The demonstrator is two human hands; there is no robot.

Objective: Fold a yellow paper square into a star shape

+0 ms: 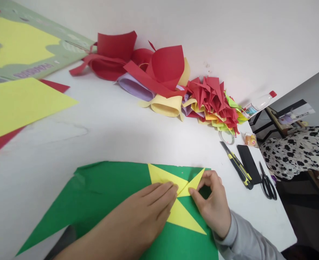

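Note:
A folded piece of yellow paper (185,216) with several pointed corners lies on a large green sheet (105,187). My left hand (148,213) rests over its middle, fingers stretched out and pressing down flat. The part of the paper under these fingers is hidden. At the paper's right side, my right hand (212,200) pinches a narrow folded flap between thumb and forefinger. That flap points up and to the right.
Right of the green sheet lie a utility knife (236,165), a black flat case (248,164), scissors (268,184) and a tape roll (226,137). Folded colored paper pieces (210,101), rolled red sheets (167,68) and a bottle (259,104) line the wall. Yellow sheets (26,104) lie left.

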